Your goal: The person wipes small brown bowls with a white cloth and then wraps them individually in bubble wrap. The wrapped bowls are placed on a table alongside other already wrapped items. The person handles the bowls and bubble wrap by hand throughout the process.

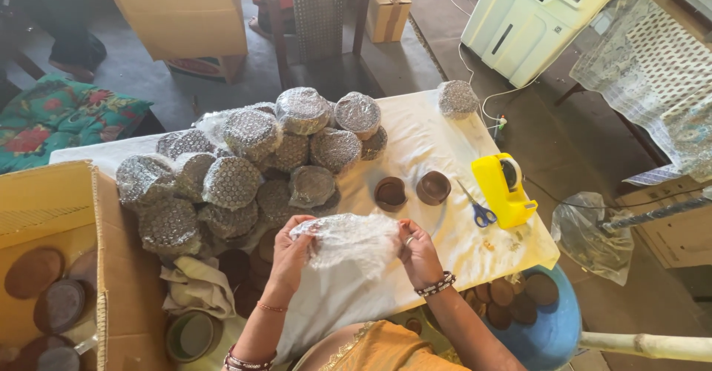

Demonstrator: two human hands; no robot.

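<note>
White cloth covers a table (437, 137) heaped with bubble-wrapped rounds, both hands busy at its near edge.

Head view: at six o'clock the left hand (288, 254) and right hand (417, 251) each pinch a side of a sheet of clear bubble wrap (348, 239), fingers curled narrow around it and whatever it covers, just above the cloth. At ten to twelve o'clock rises the pile of wrapped bundles (252, 167). Two brown clay cups (411, 189) stand bare just beyond the hands, toward one o'clock. Blue-handled scissors (478, 208) and a yellow tape dispenser (504, 189) lie at three o'clock. An open cardboard box (74, 215) holding brown lids sits at nine o'clock.
</note>
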